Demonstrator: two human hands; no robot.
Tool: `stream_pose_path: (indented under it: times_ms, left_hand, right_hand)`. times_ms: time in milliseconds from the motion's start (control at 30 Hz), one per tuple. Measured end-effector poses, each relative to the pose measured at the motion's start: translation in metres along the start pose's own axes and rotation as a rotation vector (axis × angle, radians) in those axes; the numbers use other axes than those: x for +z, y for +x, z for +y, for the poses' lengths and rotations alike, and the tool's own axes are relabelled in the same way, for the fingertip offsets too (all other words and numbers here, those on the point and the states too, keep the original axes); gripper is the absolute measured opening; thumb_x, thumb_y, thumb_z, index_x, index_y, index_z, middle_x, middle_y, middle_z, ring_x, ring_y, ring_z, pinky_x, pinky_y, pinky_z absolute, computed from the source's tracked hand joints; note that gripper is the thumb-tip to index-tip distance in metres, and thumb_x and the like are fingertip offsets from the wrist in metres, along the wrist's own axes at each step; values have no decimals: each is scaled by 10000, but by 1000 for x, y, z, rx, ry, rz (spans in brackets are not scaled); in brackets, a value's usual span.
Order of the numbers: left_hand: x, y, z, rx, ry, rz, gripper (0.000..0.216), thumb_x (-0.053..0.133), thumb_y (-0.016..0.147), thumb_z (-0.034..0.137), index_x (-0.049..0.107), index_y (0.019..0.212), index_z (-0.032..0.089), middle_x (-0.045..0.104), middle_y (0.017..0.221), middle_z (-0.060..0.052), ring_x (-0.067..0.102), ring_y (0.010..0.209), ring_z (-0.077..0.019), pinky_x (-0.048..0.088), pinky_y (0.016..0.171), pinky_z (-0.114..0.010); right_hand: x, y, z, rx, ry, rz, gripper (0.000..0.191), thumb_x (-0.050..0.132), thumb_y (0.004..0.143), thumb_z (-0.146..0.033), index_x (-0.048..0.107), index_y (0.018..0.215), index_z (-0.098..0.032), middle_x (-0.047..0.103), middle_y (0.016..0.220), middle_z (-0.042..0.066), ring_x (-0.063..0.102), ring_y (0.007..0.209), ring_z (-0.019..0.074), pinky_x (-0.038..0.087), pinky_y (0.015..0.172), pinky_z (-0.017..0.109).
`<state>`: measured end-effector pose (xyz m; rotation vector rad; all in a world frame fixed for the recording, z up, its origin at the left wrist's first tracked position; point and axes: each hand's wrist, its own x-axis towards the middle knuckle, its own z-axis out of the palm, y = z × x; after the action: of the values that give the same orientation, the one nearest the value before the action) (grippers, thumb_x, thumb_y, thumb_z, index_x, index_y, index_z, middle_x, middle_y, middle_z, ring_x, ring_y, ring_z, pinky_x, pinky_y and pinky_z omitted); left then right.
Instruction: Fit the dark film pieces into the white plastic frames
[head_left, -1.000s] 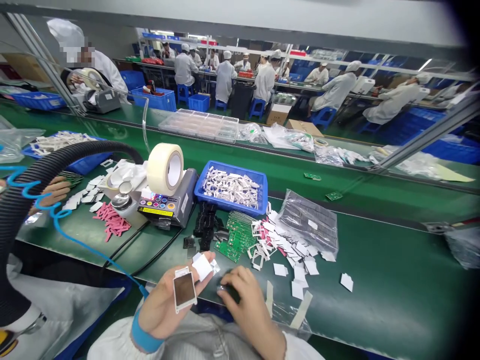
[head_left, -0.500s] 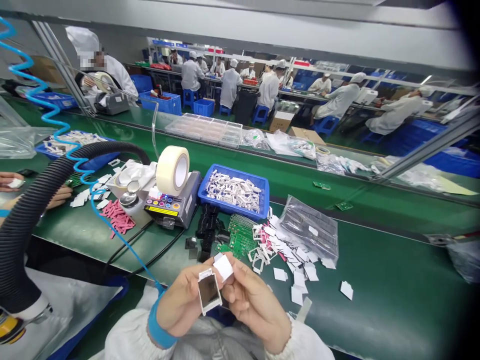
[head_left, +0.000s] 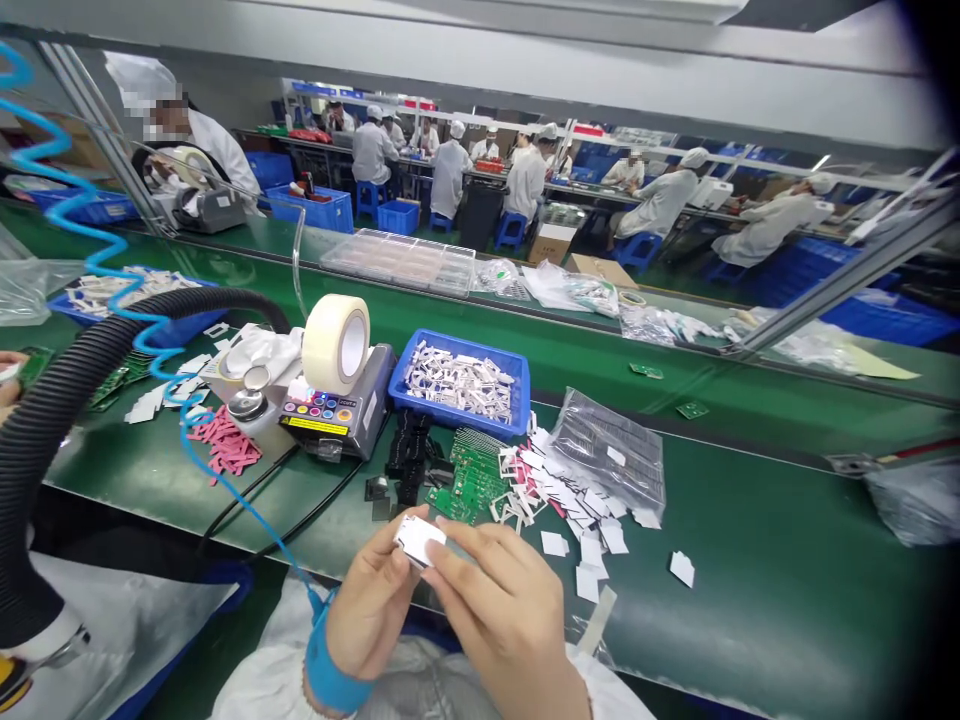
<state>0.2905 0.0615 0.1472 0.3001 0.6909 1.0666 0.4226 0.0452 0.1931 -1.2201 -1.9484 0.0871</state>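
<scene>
My left hand [head_left: 371,600], with a blue wrist strap [head_left: 335,668] on its wrist, grips a small white plastic frame by its edges. A white card [head_left: 415,537] lies over the frame and hides most of it. My right hand [head_left: 504,600] has its thumb and fingers closed on the near right side of the card, pressing on it. Just beyond my hands lie green circuit boards [head_left: 471,470], dark screen pieces [head_left: 381,497] and loose white frames [head_left: 517,500]. A heap of white cards [head_left: 577,500] spreads to the right.
A blue tray [head_left: 523,415] of white frames stands behind the boards. Left of it, a tape dispenser [head_left: 319,440] carries a tape roll [head_left: 352,340]. Pink strips [head_left: 229,445], a black hose [head_left: 45,430] and a co-worker's hand [head_left: 9,385] are at left. A plastic bag [head_left: 622,450] lies at right.
The frame, earlier held with its dark screen facing up, now sits under the white card. My right hand has moved over it, fingers on the card. The view has shifted slightly.
</scene>
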Motion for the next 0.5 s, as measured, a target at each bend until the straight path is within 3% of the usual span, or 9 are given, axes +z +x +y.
stream_pose_path:
  times_ms: [133,233,300,400,500]
  left_hand:
    - [-5,1,-7,-33,-104,4,337,764,604,315,702,930,258,726,910,0,616,871,-141,447,790,-236]
    - [-12,5,-16,-220,-245,-16,209,650,732,349,706,901,240,723,965,12,613,952,-133,450,829,-216]
    - [-18,9,-22,-369,-311,-31,256,548,795,421,704,889,241,726,959,14,621,949,-133,447,867,-249]
    - [-26,12,-27,-467,-360,-27,271,526,786,480,674,936,309,732,918,41,640,902,-149,437,894,-364]
    - [-29,14,-26,-481,-403,-6,249,605,738,454,654,958,349,736,875,63,642,860,-148,435,867,-387]
  right_hand:
    - [7,1,-2,81,26,-42,146,556,846,-196,670,935,-214,676,984,54,500,738,195,461,614,348]
    - [14,-3,0,110,35,-132,170,545,860,-311,669,929,-217,645,1046,57,481,848,221,439,718,391]
    - [15,-7,7,116,19,-186,208,548,852,-372,660,944,-223,615,1102,61,473,928,235,407,790,416]
    - [3,-21,36,226,-72,-204,203,547,854,-360,638,994,-243,622,1070,46,510,952,204,381,830,372]
    - [-18,-43,85,454,-316,-169,150,521,867,-281,656,843,-221,658,842,22,556,804,169,370,745,307]
